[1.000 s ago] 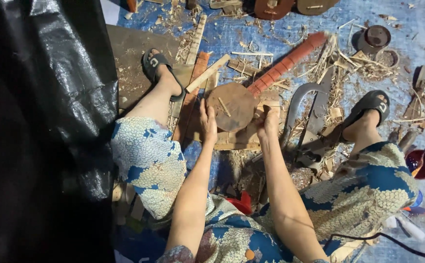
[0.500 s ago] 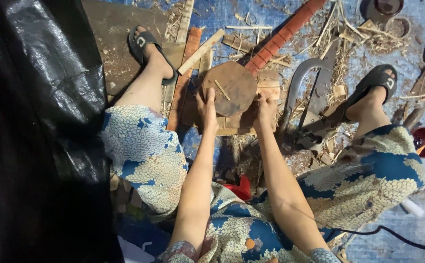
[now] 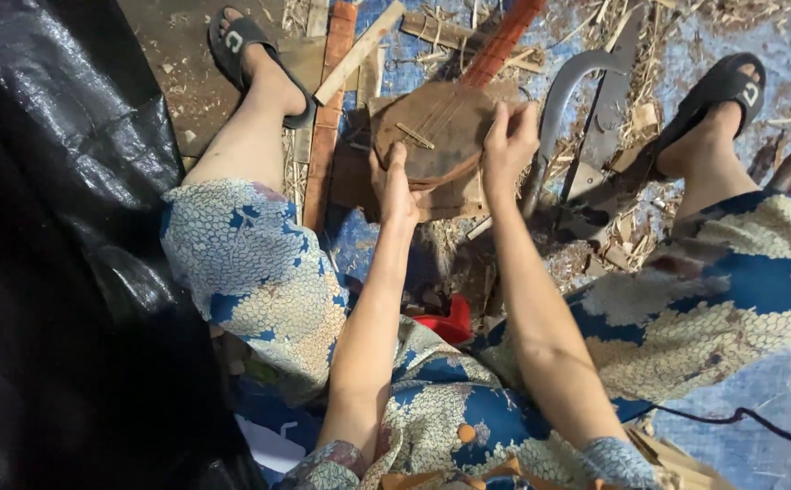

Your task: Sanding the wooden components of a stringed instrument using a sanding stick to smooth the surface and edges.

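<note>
Both hands grip a round wooden instrument body (image 3: 436, 132) lying on a wooden block between the feet. The left hand (image 3: 395, 186) curls around its near-left edge; the right hand (image 3: 507, 143) clasps its right rim, fingers wrapped over. A curved metal blade (image 3: 559, 109) lies just right of the right hand

Blue and cream scale-patterned garment with short sleeves (image 3: 250, 263), bare forearms, black slide sandals (image 3: 243, 47) on both feet
</note>
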